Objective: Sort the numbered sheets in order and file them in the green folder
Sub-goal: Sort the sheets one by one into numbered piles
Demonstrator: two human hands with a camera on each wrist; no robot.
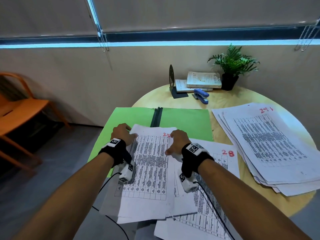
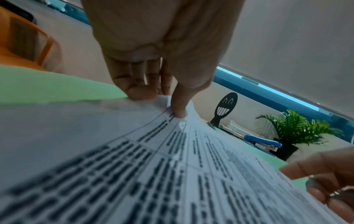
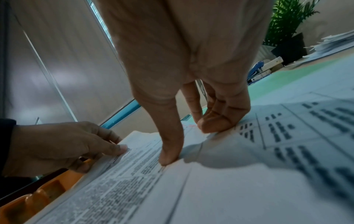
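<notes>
The green folder [image 1: 187,122] lies open on the round table, its left flap hanging past the table's edge. A thin stack of printed sheets topped by one marked 25 [image 1: 152,170] lies over the folder's near part. My left hand [image 1: 123,134] pinches the stack's upper left edge, thumb on top and fingers beneath [image 2: 161,103]. My right hand [image 1: 175,142] pinches the upper right edge beside the red number, thumb pressed on the paper [image 3: 191,142]. A sheet marked 28 [image 1: 221,170] lies partly under the stack on the right. A bigger pile topped by 24 [image 1: 270,146] lies further right.
At the table's far side stand a blue stapler [image 1: 201,96], stacked books [image 1: 202,80], a black bookend [image 1: 172,80] and a potted plant [image 1: 232,66]. An orange chair [image 1: 20,108] stands on the left. The near sheets overhang the table's front edge.
</notes>
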